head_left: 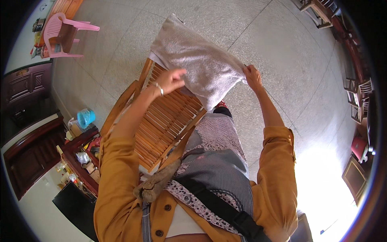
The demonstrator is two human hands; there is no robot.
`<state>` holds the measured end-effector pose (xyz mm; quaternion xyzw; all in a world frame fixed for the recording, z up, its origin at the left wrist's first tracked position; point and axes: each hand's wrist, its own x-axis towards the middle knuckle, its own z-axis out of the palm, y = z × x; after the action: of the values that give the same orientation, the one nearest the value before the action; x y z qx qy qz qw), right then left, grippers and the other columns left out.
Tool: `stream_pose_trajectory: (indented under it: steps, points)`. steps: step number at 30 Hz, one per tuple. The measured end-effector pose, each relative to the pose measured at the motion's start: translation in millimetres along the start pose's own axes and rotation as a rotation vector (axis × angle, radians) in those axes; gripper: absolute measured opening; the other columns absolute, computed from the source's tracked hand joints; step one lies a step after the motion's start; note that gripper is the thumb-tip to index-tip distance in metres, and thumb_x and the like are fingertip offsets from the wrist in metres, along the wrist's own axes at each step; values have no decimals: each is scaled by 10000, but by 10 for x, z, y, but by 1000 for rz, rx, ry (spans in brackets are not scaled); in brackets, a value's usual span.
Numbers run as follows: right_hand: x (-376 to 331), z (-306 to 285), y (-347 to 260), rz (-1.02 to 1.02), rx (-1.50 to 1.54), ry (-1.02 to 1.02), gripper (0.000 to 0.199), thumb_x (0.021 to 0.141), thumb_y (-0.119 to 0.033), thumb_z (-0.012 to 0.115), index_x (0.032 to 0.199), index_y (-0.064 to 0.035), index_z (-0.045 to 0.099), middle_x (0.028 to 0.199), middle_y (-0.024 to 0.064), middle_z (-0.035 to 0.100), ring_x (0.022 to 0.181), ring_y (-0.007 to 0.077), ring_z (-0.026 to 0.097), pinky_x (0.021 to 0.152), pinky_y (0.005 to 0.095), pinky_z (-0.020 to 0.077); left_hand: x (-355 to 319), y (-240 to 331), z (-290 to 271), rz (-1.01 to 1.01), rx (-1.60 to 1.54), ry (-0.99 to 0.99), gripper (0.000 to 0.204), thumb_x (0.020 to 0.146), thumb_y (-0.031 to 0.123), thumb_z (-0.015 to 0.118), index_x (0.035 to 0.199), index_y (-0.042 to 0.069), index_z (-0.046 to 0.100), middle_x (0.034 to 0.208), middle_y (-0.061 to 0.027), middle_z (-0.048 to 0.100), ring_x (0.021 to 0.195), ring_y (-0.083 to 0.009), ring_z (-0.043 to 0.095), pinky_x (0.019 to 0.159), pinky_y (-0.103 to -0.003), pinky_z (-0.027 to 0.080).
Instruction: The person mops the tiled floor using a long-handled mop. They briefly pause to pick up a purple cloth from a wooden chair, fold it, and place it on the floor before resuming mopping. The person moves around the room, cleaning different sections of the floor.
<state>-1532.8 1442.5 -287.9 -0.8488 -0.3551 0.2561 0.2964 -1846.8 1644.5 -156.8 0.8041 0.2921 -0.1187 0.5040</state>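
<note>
A pale lilac-grey towel [193, 54] is draped over the far end of a slatted wooden chair [165, 125]. My right hand [252, 77] grips the towel's right corner and holds it out beyond the chair's edge. Over the slats, beside the towel's left part, my left hand [171, 81] is held with thumb and fingers apart, slightly blurred. It holds nothing that I can see. Below my left forearm, a rough, weathered piece of wood [155, 187] lies close to my body.
A pink plastic chair [60, 36] stands at the far left. Nearer on that side are a light blue bin [85, 117] and a dark red cabinet [78, 155] with clutter. Wooden chairs [356, 99] line the right side of the grey floor [278, 52].
</note>
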Motion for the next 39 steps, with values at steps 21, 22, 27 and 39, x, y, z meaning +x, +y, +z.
stream_pose_trajectory:
  steps: [21,22,27,39]
  points:
    - [1121,746,-959,-309,-78,28,229,768,-218,546,933,-67,593,910,160,605,875,323,562,767,395,434,-2724,1454,618,200,-773,259,189,734,206,617,702,38,537,703,-61,545,620,-188,523,576,-279,411]
    - [1319,923,-1008,-294,32,-48,241,770,-225,541,958,-79,582,919,162,603,887,337,555,778,403,428,-2810,1496,658,166,-751,339,188,735,202,610,670,41,537,667,-58,541,590,-192,522,554,-281,409]
    - [1955,1460,-1494,-376,35,-158,336,764,-266,556,1039,-72,553,945,183,602,900,331,570,796,388,439,-3235,1757,1038,-104,-697,1134,432,777,410,458,527,60,498,495,-55,495,453,-186,485,443,-293,365]
    - [2779,2239,-2147,-477,-459,-44,199,753,-228,517,803,-69,625,817,153,625,781,317,610,670,425,482,-3573,1785,1268,-36,-649,1690,712,855,604,192,428,87,431,371,-5,443,301,-134,419,359,-241,334]
